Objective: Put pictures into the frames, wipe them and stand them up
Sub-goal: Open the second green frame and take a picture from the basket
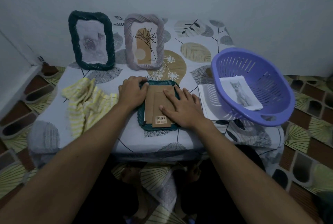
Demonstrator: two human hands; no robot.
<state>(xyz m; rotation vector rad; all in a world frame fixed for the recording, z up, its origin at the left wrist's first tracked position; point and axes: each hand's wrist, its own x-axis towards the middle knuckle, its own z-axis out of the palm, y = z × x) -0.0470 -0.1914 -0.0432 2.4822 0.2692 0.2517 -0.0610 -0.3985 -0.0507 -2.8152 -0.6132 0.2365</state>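
Note:
A teal frame [144, 124] lies face down at the table's front middle, its brown cardboard back [153, 104] facing up. My left hand [132, 93] grips the frame's top left corner. My right hand [182, 107] presses flat on the cardboard back with fingers spread. A dark teal frame [72, 41] with a rose picture stands upright at the back left. Beside it stands a lilac frame [160, 31] with a plant drawing. A yellow striped cloth [84, 101] lies crumpled to the left of my left hand.
A purple plastic basket [261, 115] sits tilted at the right, holding a cat picture [239, 94]. White sheets [207, 99] lie under its left side. A leaf-patterned cloth [196, 52] covers the small table. Patterned floor surrounds it, and a wall is close behind.

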